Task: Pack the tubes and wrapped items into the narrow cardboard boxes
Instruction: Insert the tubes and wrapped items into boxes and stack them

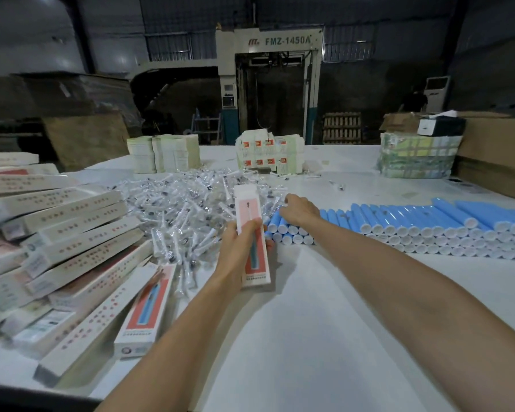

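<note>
Both forearms stretched forward, left hand (238, 242) gripping, right hand (299, 211) palm down, fingers bent

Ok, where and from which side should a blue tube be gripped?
Probably a top blue tube at the stack's left end, by the right hand: pinch its round body from above. Tubes lie flat, packed side by side, leaving only tops and white caps exposed.

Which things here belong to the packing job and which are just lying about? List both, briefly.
Job: narrow box in the left hand, blue tubes, pile of wrapped items, piled boxes, flat box stacks.
Lying about: taped bundle, black box, brown cartons, wooden pallet, machine.
</note>
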{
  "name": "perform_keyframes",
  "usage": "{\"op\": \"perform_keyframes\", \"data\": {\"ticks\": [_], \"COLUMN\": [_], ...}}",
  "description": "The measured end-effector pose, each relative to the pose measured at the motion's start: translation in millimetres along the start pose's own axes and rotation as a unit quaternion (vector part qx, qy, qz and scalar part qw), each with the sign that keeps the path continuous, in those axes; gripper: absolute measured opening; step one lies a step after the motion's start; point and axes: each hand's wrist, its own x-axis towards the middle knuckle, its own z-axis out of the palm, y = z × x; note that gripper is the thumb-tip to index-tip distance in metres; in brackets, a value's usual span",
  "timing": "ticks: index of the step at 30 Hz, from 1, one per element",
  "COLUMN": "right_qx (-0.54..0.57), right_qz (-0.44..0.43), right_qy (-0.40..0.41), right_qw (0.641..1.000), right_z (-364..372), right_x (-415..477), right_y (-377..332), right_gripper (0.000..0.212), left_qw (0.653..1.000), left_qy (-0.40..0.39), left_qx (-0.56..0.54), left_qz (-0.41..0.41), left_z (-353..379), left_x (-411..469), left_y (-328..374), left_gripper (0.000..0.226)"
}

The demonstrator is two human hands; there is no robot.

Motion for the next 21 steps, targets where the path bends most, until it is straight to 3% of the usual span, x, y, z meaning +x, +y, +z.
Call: {"op": "perform_keyframes", "data": {"ticks": [4, 7, 10, 14, 18, 21], "right_qx": [0.165, 0.351, 0.490, 0.605, 0.709, 0.756], "right_qz": [0.027, 0.059, 0.062, -0.002, -0.059, -0.085], "right_qy": [0.090, 0.128, 0.097, 0.102, 0.126, 0.146], "right_qw": [0.982, 0.926, 0.864, 0.790, 0.691, 0.633], "right_z": [-16, -38, -56, -71, -90, -105], "right_x": [-18, -49, -90, -140, -160, -156], "right_y": [9, 31, 64, 106, 118, 115], "right_gripper": [0.044, 0.055, 0.059, 0.040, 0.012, 0.011], "left_qw": [0.999, 0.997, 0.994, 0.984, 0.961, 0.945], "left_qy": [-0.031, -0.064, -0.078, -0.123, -0.184, -0.218], "left_qx": [-0.014, 0.005, 0.082, 0.128, 0.205, 0.237], "left_qz": [-0.033, -0.038, 0.003, 0.011, 0.025, 0.052], "left_z": [5, 9, 15, 29, 56, 73], "left_x": [-4, -9, -14, -26, -32, -36], "left_y": [2, 5, 8, 7, 10, 15], "left_gripper": [0.033, 0.027, 0.026, 0.045, 0.052, 0.049]}}
